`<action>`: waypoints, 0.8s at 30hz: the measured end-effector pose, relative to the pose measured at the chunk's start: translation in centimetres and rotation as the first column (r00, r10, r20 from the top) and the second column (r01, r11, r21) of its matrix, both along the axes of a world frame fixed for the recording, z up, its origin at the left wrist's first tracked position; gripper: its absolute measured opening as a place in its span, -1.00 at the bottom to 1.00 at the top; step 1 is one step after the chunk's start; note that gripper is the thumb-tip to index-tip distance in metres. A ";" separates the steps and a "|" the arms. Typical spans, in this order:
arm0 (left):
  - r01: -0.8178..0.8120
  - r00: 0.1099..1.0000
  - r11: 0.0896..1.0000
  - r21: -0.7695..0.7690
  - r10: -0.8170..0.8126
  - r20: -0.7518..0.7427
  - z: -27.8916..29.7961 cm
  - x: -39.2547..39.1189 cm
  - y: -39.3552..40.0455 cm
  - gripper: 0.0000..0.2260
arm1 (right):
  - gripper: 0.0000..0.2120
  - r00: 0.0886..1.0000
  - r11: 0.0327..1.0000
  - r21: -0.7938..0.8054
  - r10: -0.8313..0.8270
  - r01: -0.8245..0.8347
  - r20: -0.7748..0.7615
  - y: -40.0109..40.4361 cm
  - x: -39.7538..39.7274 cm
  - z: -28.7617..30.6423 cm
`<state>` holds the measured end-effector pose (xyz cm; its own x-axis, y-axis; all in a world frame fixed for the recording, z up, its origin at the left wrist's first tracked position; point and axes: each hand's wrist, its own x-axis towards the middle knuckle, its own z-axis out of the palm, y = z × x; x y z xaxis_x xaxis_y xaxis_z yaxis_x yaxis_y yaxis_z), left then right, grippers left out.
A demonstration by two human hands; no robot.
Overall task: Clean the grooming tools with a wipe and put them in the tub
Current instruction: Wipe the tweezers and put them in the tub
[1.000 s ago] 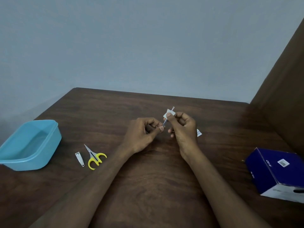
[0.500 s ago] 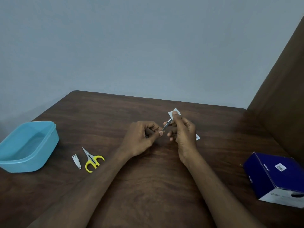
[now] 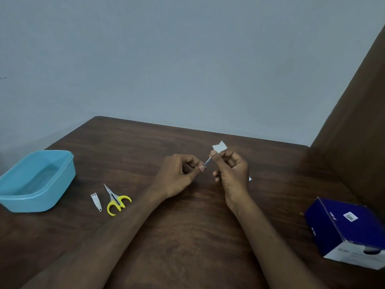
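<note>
Now left hand (image 3: 179, 174) pinches metal tool (image 3: 207, 162); right hand (image 3: 233, 172) pinches wipe (image 3: 219, 146).

On the table (image 3: 187, 236): tub (image 3: 36, 181) at far left, nail clipper (image 3: 96, 202) just right of it, scissors (image 3: 116, 200) beside the clipper, both hands mid-table behind them, box (image 3: 345, 230) at the near right edge

one head cam, looks fwd/down, table (image 3: 187, 236) close.

Dark wood table (image 3: 187, 236): blue tub (image 3: 35, 182), nail clipper (image 3: 96, 202), yellow scissors (image 3: 115, 200), navy box (image 3: 350, 230).
</note>
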<state>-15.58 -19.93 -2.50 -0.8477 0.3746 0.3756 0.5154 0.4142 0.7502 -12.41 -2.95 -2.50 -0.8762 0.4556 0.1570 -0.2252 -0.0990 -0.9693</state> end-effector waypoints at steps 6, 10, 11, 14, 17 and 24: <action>-0.017 1.000 1.000 -0.008 0.017 0.010 0.0 -0.2 0.0 -0.96 | -0.77 1.000 1.000 -0.013 -0.020 0.020 0.000 0.0 0.1 0.1; -0.025 0.999 1.000 0.009 0.025 0.021 0.0 -0.2 0.1 -0.96 | -0.75 1.000 0.999 -0.035 -0.025 0.025 -0.008 -0.1 0.3 0.5; -0.030 0.999 1.000 0.006 0.030 0.018 -0.1 -0.2 0.1 -0.96 | -0.75 0.999 0.998 -0.048 -0.041 0.040 -0.015 -0.1 0.3 0.5; -0.032 0.999 0.999 -0.006 0.032 0.004 -0.3 -0.3 0.1 -0.97 | -0.74 0.993 0.993 -0.054 -0.110 0.109 -0.030 0.2 0.3 0.6; -0.030 1.000 0.999 -0.015 0.030 -0.002 -0.3 -0.2 0.0 -0.97 | -0.83 0.985 0.986 -0.046 -0.165 0.163 -0.040 0.3 0.2 0.6; -0.052 0.997 0.998 0.033 0.051 0.059 -0.2 -0.4 -0.1 -0.95 | -0.88 0.963 0.981 -0.159 -0.144 0.109 -0.227 0.3 1.1 1.5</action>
<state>-16.01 -20.02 -2.70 -0.8862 0.3177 0.3371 0.4493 0.4126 0.7924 -11.35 -2.66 -1.04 -0.7557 0.5932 0.2776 -0.4659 -0.1890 -0.8644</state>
